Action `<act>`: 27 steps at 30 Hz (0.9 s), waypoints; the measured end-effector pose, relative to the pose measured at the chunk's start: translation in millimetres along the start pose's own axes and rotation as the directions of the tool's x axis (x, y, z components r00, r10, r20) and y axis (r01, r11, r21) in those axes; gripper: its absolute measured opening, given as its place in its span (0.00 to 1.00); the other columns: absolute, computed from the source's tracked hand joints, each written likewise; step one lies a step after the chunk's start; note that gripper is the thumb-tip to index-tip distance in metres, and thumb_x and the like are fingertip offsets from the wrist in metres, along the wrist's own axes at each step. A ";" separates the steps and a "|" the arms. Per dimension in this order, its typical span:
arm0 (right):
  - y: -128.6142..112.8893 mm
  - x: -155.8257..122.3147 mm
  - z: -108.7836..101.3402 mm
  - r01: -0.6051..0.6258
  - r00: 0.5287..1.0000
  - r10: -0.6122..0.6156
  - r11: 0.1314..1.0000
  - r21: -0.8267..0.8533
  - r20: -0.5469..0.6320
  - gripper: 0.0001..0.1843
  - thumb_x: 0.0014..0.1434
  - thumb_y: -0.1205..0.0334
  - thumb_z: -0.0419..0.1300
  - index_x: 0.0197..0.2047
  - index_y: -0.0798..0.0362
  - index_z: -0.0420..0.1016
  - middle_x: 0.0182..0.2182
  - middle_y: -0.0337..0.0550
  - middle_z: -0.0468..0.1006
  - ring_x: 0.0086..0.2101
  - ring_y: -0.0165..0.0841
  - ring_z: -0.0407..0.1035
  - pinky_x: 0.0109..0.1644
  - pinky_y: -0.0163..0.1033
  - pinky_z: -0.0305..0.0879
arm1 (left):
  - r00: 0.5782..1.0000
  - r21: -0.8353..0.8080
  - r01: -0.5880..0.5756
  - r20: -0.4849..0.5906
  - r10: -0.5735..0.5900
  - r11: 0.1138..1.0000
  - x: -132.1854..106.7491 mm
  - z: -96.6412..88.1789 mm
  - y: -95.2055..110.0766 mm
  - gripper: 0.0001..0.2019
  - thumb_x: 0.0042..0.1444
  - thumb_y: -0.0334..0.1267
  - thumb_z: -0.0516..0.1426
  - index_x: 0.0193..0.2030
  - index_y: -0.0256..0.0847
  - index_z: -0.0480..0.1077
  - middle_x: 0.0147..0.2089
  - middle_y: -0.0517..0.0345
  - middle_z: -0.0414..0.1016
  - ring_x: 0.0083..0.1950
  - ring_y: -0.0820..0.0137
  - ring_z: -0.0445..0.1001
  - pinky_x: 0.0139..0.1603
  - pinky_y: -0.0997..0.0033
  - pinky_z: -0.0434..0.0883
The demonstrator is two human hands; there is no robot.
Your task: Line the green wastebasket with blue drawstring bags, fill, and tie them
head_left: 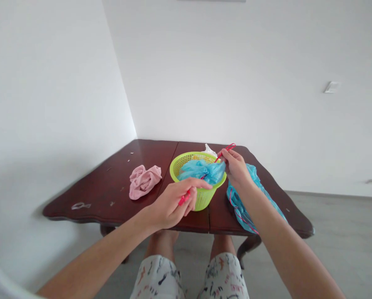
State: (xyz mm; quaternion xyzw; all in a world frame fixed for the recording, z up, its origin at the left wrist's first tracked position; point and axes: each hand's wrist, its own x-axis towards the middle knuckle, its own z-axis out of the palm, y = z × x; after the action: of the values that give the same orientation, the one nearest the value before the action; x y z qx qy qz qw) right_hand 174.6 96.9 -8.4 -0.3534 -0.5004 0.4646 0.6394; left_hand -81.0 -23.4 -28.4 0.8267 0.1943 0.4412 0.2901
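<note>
The left hand (173, 203) was curled almost shut, and a red piece (184, 198) stuck out from between its fingers. The fingers hid most of the red piece, so I could not tell what it was. The fingertips (203, 184) lay just over the front of the green basket (202, 198), but I could not tell if they touched it. That hand also hid part of the basket.

The right hand (234, 168) was nearly closed and pinched a thin red string (226, 153). The string went down toward a blue plastic bag (201, 171), which sat in the basket and puffed up over its rim. The right hand was just above the bag.

The basket stood near the middle of the front edge of the brown wooden table (111, 191). A second blue bag (245, 205) lay by the right edge, with red string on it, and the right arm hid part of it. A white thing (209, 150) poked up behind the basket, too hidden to name. A pink cloth (144, 181) lay crumpled to the left of the basket. A see-through loop (80, 205) lay near the left corner.
</note>
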 end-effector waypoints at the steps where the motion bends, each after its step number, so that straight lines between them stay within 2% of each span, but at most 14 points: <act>1: 0.8 -3.0 0.1 0.000 1.000 0.000 1.000 0.006 0.006 0.33 0.54 0.29 0.83 0.33 0.51 0.80 0.23 0.31 0.67 0.23 0.25 0.57 0.26 0.35 0.54 | 0.996 0.020 0.086 -0.041 -0.085 0.996 -2.1 -1.4 -1.6 0.23 0.90 0.50 0.46 0.75 0.48 0.76 0.22 0.67 0.69 0.26 0.64 0.76 0.45 0.60 0.80; 3: -3.6 -12.7 4.1 0.034 0.998 -0.035 0.999 0.022 0.044 0.33 0.57 0.29 0.83 0.34 0.51 0.81 0.24 0.32 0.70 0.24 0.25 0.60 0.27 0.34 0.56 | 0.970 0.129 0.225 -0.120 -0.210 0.966 -0.4 -6.6 -2.1 0.22 0.90 0.51 0.49 0.78 0.48 0.72 0.23 0.69 0.69 0.26 0.65 0.74 0.39 0.64 0.74; 5: -14.9 -25.0 11.8 0.096 0.989 -0.098 0.995 0.017 0.107 0.32 0.62 0.29 0.80 0.36 0.50 0.82 0.25 0.33 0.72 0.25 0.26 0.63 0.29 0.35 0.60 | 0.950 0.317 0.304 -0.164 -0.264 0.898 8.1 -12.9 -1.1 0.27 0.86 0.54 0.57 0.83 0.48 0.66 0.26 0.69 0.73 0.26 0.64 0.75 0.36 0.65 0.69; 7: -29.3 -38.1 21.3 0.160 0.969 -0.155 0.987 -0.012 0.191 0.30 0.69 0.29 0.77 0.38 0.49 0.82 0.26 0.35 0.76 0.25 0.28 0.67 0.32 0.36 0.66 | 0.940 0.520 0.342 -0.189 -0.285 0.782 20.1 -17.7 -1.2 0.30 0.81 0.56 0.63 0.82 0.49 0.68 0.29 0.67 0.77 0.29 0.62 0.78 0.35 0.65 0.67; 8: -36.3 -44.7 25.8 0.193 0.954 -0.180 0.981 -0.031 0.238 0.29 0.71 0.30 0.75 0.39 0.49 0.83 0.27 0.36 0.78 0.26 0.29 0.69 0.33 0.37 0.69 | 0.934 0.604 0.354 -0.198 -0.297 0.713 26.1 -19.3 -2.2 0.28 0.79 0.56 0.64 0.78 0.50 0.72 0.30 0.64 0.79 0.31 0.60 0.80 0.36 0.64 0.67; 11: -49.7 -65.2 34.5 0.311 0.890 -0.255 0.946 -0.094 0.378 0.24 0.78 0.36 0.71 0.44 0.49 0.85 0.33 0.41 0.85 0.31 0.33 0.77 0.39 0.41 0.77 | 0.939 0.753 0.330 -0.200 -0.280 0.569 39.5 -22.2 -8.4 0.14 0.80 0.52 0.63 0.63 0.51 0.82 0.38 0.56 0.85 0.42 0.54 0.86 0.43 0.59 0.74; 13: -48.5 -80.7 33.8 0.418 0.853 -0.322 0.893 -0.169 0.411 0.16 0.80 0.44 0.70 0.51 0.48 0.87 0.38 0.43 0.88 0.37 0.35 0.80 0.45 0.43 0.80 | 0.959 0.794 0.272 -0.176 -0.223 0.544 43.7 -24.6 -13.7 0.10 0.79 0.46 0.63 0.58 0.49 0.83 0.49 0.50 0.87 0.53 0.51 0.87 0.53 0.55 0.79; 15: -37.6 -99.8 26.9 0.494 0.844 -0.389 0.833 -0.250 0.370 0.11 0.81 0.51 0.70 0.58 0.46 0.87 0.43 0.43 0.88 0.40 0.36 0.80 0.49 0.43 0.80 | 0.966 0.790 0.251 -0.169 -0.194 0.560 45.9 -29.1 -18.8 0.09 0.78 0.42 0.62 0.57 0.47 0.83 0.59 0.47 0.86 0.60 0.51 0.85 0.60 0.53 0.81; 16: -28.3 -111.4 21.5 0.501 0.852 -0.411 0.820 -0.277 0.324 0.11 0.82 0.53 0.69 0.61 0.45 0.86 0.43 0.43 0.87 0.40 0.36 0.80 0.48 0.42 0.80 | 0.962 0.765 0.269 -0.184 -0.202 0.586 47.5 -32.4 -21.2 0.09 0.77 0.42 0.62 0.57 0.47 0.83 0.60 0.46 0.85 0.60 0.52 0.85 0.60 0.53 0.81; 18: -2.4 -139.1 8.0 0.452 0.890 -0.407 0.846 -0.284 0.204 0.10 0.83 0.53 0.67 0.62 0.46 0.83 0.39 0.41 0.85 0.38 0.35 0.78 0.43 0.39 0.78 | 0.931 0.641 0.364 -0.223 -0.289 0.676 53.7 -40.8 -25.9 0.11 0.79 0.45 0.61 0.58 0.47 0.82 0.56 0.48 0.87 0.53 0.55 0.88 0.53 0.56 0.83; 21: 53.8 -190.2 -12.8 0.260 0.965 -0.254 0.929 -0.262 0.058 0.13 0.85 0.49 0.64 0.60 0.48 0.83 0.34 0.40 0.81 0.31 0.33 0.75 0.33 0.34 0.73 | 0.861 0.291 0.508 -0.166 -0.481 0.810 75.2 -55.4 -34.0 0.15 0.81 0.54 0.60 0.58 0.46 0.81 0.47 0.54 0.88 0.35 0.62 0.87 0.37 0.64 0.80; 23: 100.1 -227.0 -22.7 0.095 0.994 -0.105 0.953 -0.287 -0.019 0.17 0.84 0.44 0.65 0.58 0.49 0.84 0.35 0.43 0.83 0.32 0.35 0.78 0.32 0.34 0.72 | 0.836 0.063 0.547 -0.107 -0.539 0.835 97.4 -64.7 -40.0 0.17 0.80 0.56 0.63 0.56 0.44 0.80 0.45 0.54 0.88 0.28 0.67 0.84 0.31 0.68 0.77; 25: 147.7 -263.0 -27.7 -0.040 0.997 0.017 0.954 -0.297 -0.081 0.23 0.82 0.37 0.64 0.53 0.48 0.85 0.33 0.43 0.82 0.29 0.34 0.75 0.28 0.34 0.70 | 0.821 -0.099 0.545 -0.138 -0.554 0.833 123.1 -74.6 -46.2 0.18 0.77 0.55 0.67 0.54 0.42 0.80 0.44 0.54 0.88 0.28 0.69 0.84 0.31 0.71 0.77; 27: 188.2 -295.8 -28.7 -0.145 0.985 0.113 0.953 -0.268 -0.132 0.32 0.79 0.26 0.60 0.47 0.48 0.84 0.26 0.40 0.77 0.22 0.33 0.68 0.24 0.36 0.64 | 0.811 -0.177 0.505 -0.236 -0.535 0.845 150.2 -88.0 -52.8 0.19 0.76 0.55 0.68 0.55 0.39 0.79 0.43 0.52 0.88 0.32 0.69 0.86 0.35 0.71 0.81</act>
State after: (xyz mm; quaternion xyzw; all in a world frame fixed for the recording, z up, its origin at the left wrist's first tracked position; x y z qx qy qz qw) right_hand 137.2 -123.2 -280.2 -0.4972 -0.4986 0.4100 0.5798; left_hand -78.1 130.4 68.9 0.6555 0.4280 0.4653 0.4130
